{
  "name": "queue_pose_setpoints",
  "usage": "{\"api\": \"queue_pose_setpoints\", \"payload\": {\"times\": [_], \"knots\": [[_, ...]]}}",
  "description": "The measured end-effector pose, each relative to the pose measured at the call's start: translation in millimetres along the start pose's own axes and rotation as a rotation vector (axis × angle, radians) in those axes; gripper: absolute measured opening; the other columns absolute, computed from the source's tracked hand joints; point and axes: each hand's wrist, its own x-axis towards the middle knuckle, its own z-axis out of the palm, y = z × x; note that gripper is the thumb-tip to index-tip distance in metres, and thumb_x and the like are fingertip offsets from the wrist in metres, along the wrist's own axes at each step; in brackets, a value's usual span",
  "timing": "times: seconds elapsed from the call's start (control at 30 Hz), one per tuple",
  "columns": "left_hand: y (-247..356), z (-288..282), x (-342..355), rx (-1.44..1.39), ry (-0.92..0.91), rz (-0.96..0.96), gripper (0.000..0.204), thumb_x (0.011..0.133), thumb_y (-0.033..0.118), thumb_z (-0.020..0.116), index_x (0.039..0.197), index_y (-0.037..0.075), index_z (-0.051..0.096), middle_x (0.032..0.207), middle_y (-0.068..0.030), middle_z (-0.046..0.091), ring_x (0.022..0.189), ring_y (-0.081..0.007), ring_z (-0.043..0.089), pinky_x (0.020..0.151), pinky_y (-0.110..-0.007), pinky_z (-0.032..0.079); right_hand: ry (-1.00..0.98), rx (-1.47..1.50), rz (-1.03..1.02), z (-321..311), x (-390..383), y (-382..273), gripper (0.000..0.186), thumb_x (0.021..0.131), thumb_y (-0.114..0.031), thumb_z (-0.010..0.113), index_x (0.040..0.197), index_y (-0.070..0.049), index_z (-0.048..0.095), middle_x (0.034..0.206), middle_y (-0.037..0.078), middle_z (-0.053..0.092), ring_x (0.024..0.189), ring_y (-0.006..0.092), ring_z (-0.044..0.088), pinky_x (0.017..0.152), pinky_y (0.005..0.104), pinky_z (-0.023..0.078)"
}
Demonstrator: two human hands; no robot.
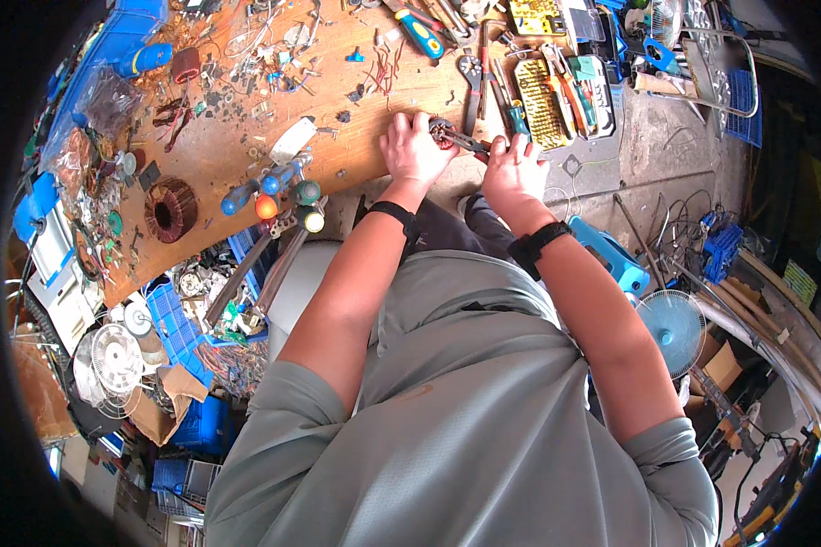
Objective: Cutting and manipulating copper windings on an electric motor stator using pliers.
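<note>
currently | left hand [413,151] curled around small round copper-wound core [441,133] at front edge of tan wooden bench [360,132] | right hand [513,173] closed on slim dark metal pliers [471,144], tips at core; can't tell their bite | advisable: brace core firmly, guide tips gently

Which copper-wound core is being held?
The small core in the left hand, with the pliers at it; the other, a larger ring-shaped core, lies untouched on the bench at left.
</note>
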Motion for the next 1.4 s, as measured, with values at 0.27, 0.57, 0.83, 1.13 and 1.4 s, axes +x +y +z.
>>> {"api": "queue_pose_setpoints", "payload": {"times": [0.27, 0.57, 0.83, 1.13, 1.4], "knots": [[0.2, 0.9, 1.4, 0.022, -0.008, -0.010, 0.061, 0.063, 0.048, 0.085, 0.111, 0.017, 0.063, 0.112, -0.0126, 0.054, 0.111, -0.0326, 0.055, 0.095, -0.050, 0.041, -0.084, 0.001, 0.005, -5.1, 0.8, -1.2, 0.032, 0.100, -0.030, 0.048, 0.121, -0.008, 0.057, 0.124, 0.016, 0.055, 0.119, 0.0332, 0.054, 0.095, 0.0534, 0.044], [-5.1, -1.2, 7.1, 0.033, -0.022, 0.018, 0.065, 0.063, 0.052, 0.086, 0.112, 0.015, 0.064, 0.112, -0.0116, 0.055, 0.112, -0.0322, 0.056, 0.094, -0.051, 0.041, -0.406, 0.294, -0.139, -14.1, 21.7, 10.9, 0.038, 0.091, -0.028, 0.053, 0.118, -0.003, 0.060, 0.110, 0.027, 0.069, 0.107, 0.0418, 0.065, 0.094, 0.0490, 0.051], [-0.8, -5.3, 12.5, 0.074, -0.042, 0.014, 0.063, 0.065, 0.052, 0.085, 0.112, 0.014, 0.065, 0.113, -0.0114, 0.056, 0.114, -0.0313, 0.055, 0.094, -0.050, 0.042, -0.731, 0.823, -0.146, -13.4, 36.8, 29.6, 0.026, 0.076, -0.018, 0.055, 0.097, -0.004, 0.061, 0.080, 0.015, 0.067, 0.069, 0.0253, 0.067, 0.061, 0.0386, 0.054], [-17.1, -4.5, 15.4, 0.046, 0.008, 0.138, 0.053, 0.064, 0.047, 0.085, 0.106, 0.021, 0.065, 0.108, -0.0075, 0.057, 0.104, -0.0316, 0.060, 0.090, -0.051, 0.045, -1.430, 1.584, 0.040, 3.9, 44.8, 42.5, 0.006, 0.079, -0.013, 0.058, 0.080, -0.012, 0.052, 0.072, 0.009, 0.061, 0.060, 0.0218, 0.061, 0.056, 0.0382, 0.053], [-19.9, -3.1, 16.0, 0.053, -0.006, 0.163, 0.051, 0.066, 0.047, 0.085, 0.108, 0.024, 0.065, 0.108, -0.0078, 0.057, 0.106, -0.0319, 0.059, 0.092, -0.050, 0.044, -1.474, 1.598, 0.059, -2.7, 39.3, 37.2, 0.008, 0.079, -0.017, 0.058, 0.079, -0.013, 0.051, 0.072, 0.008, 0.058, 0.063, 0.0219, 0.059, 0.062, 0.0406, 0.053]]}}
